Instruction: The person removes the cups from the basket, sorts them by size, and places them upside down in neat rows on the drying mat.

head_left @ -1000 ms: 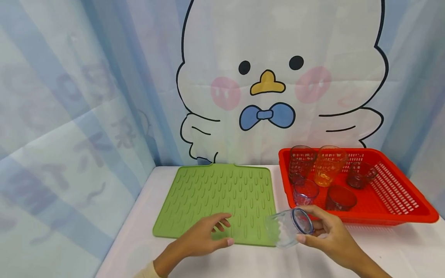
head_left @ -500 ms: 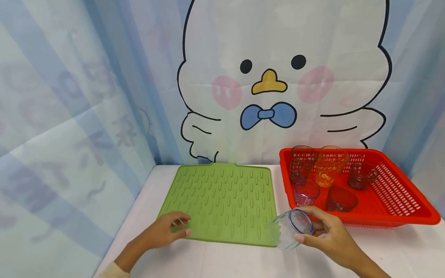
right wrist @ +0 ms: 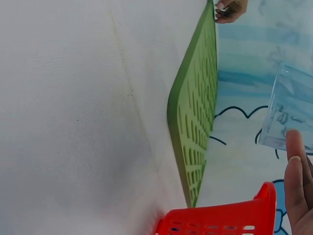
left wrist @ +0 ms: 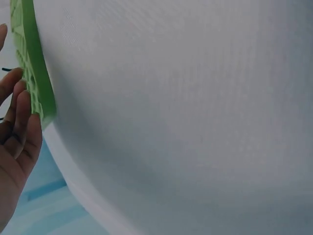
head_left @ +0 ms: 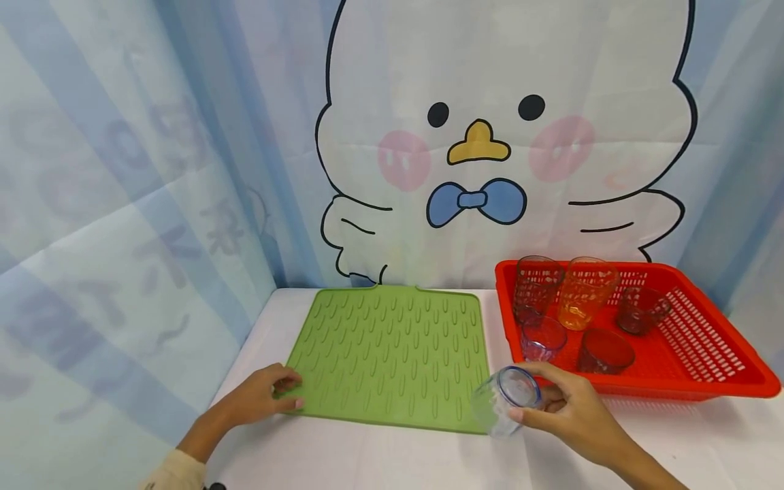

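In the head view my right hand [head_left: 572, 412] holds a clear drinking glass [head_left: 490, 401] tilted above the table, just off the front right corner of the green ribbed mat [head_left: 392, 354]. A round, blue-tinted end of the glass faces up toward me; whether it is rim or base I cannot tell. The right wrist view shows fingers [right wrist: 293, 181] against the glass [right wrist: 293, 107]. My left hand [head_left: 257, 395] is at the mat's front left corner, fingers loosely bent. In the left wrist view its fingertips [left wrist: 34, 127] are at the mat's edge [left wrist: 41, 83]; contact is unclear.
A red perforated basket [head_left: 704, 388] stands right of the mat. Inside are several glasses, among them an orange tumbler [head_left: 578, 299], a dark tumbler [head_left: 535, 286] and a purple-tinted low glass [head_left: 542, 340]. A curtain with a cartoon bird [head_left: 465, 82] hangs behind the white table [head_left: 392, 456].
My left hand has moved left, from over the mat's front part to its front left corner. My right hand still holds the glass, which has turned somewhat more upright.
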A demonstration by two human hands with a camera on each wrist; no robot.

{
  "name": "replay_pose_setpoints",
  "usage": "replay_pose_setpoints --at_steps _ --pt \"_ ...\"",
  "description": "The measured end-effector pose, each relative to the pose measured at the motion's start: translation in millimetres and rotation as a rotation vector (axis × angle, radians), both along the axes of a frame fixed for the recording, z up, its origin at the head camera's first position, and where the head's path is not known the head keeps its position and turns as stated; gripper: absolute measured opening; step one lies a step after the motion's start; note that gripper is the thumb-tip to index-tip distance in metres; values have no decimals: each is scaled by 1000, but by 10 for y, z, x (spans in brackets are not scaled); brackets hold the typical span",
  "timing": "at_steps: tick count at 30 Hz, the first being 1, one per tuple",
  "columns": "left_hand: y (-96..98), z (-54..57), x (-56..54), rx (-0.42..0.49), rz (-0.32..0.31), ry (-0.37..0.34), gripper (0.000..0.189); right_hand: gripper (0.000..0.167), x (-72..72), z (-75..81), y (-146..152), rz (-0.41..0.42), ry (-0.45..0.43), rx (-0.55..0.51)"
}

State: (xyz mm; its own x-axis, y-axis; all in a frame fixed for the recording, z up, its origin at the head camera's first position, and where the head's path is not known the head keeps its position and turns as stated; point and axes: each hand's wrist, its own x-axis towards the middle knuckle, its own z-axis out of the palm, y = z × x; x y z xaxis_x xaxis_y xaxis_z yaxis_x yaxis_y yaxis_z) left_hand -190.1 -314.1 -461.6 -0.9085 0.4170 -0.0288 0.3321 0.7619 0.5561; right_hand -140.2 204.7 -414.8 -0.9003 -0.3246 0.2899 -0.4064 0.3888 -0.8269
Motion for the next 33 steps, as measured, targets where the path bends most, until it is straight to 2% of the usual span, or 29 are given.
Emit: replay_pose_setpoints --at_steps 4,10,16,22,29,33 --pt "-46 0 -6 -13 18 -48 47 52 -24 35 -82 -48 -46 66" --pt "-84 -21 -49 -13 39 -85 44 55 -104 85 -222 -32 -74 83" --pt "-84 -61 -65 -2 35 -87 44 57 -199 139 -399 -18 -106 154" --pt "-70 -67 -62 5 39 -81 43 60 -323 177 -580 0 -104 229" --pt "-71 -70 -65 0 56 -81 41 63 -464 220 -810 39 -139 266" --pt "-61 -67 -65 4 70 -93 41 62 -547 236 -978 63 -121 295"
